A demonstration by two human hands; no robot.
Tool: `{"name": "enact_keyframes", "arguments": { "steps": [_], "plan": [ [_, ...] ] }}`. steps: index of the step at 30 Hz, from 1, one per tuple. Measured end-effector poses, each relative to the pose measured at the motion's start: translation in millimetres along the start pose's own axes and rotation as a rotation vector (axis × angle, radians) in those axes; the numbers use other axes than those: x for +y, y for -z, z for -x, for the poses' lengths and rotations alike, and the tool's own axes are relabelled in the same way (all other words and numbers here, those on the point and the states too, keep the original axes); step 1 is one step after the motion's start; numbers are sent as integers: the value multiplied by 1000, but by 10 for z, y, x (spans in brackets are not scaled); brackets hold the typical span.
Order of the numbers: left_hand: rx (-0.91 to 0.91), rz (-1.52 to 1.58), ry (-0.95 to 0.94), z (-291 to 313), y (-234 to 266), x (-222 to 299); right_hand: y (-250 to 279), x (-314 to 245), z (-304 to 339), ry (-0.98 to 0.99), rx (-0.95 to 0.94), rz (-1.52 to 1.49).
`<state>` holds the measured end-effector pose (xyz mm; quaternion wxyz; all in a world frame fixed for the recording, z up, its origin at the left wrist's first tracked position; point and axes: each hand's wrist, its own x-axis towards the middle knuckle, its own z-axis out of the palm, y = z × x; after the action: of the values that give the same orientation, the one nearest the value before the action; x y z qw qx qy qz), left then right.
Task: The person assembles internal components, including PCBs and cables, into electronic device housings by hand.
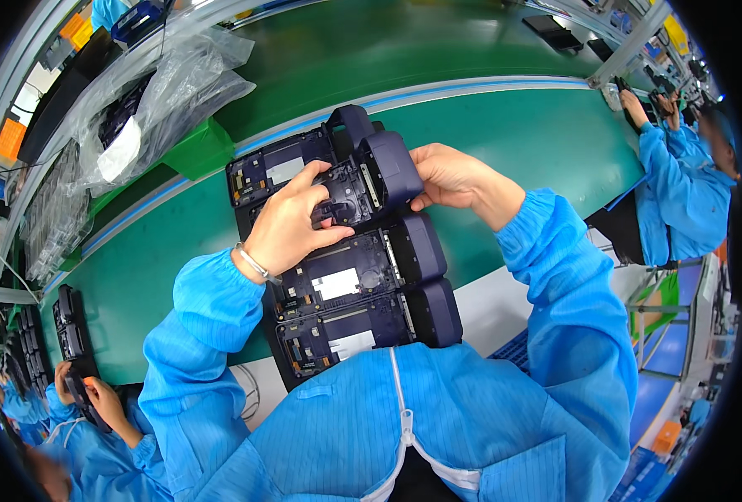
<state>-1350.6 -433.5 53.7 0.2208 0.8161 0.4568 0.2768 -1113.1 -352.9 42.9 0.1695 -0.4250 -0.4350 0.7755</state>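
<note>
Several dark plastic device housings lie in a row in front of me, each with an open inner face and a raised, box-like right end. My left hand lies over one dark plastic housing, fingers and thumb curled onto its inner side. At the raised right end of that housing, my right hand grips with thumb and fingertips. Beyond it sits another housing, partly covered. Nearer to me are a third housing and one more by my jacket, both with a pale rectangle inside.
The green bench runs across, with a metal rail along its back. Clear plastic bags are heaped at upper left by a green bin. Co-workers in blue sit at far right and lower left.
</note>
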Motion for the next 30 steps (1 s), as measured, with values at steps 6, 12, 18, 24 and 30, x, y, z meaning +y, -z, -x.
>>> {"name": "enact_keyframes", "arguments": {
  "steps": [6,12,18,24,30],
  "plan": [
    [23,53,-38,25,-22,-56,-156,-76,-62,16,10,149],
    [39,83,-40,34,-33,-56,-130,-52,-131,57,-17,165],
    [69,74,-67,51,-62,-72,-163,0,-131,94,-19,85],
    [9,60,-50,31,-56,-62,-105,51,-171,105,-31,26],
    [-27,63,-4,23,-81,-33,-115,-22,-163,58,32,-28]
  ]
}}
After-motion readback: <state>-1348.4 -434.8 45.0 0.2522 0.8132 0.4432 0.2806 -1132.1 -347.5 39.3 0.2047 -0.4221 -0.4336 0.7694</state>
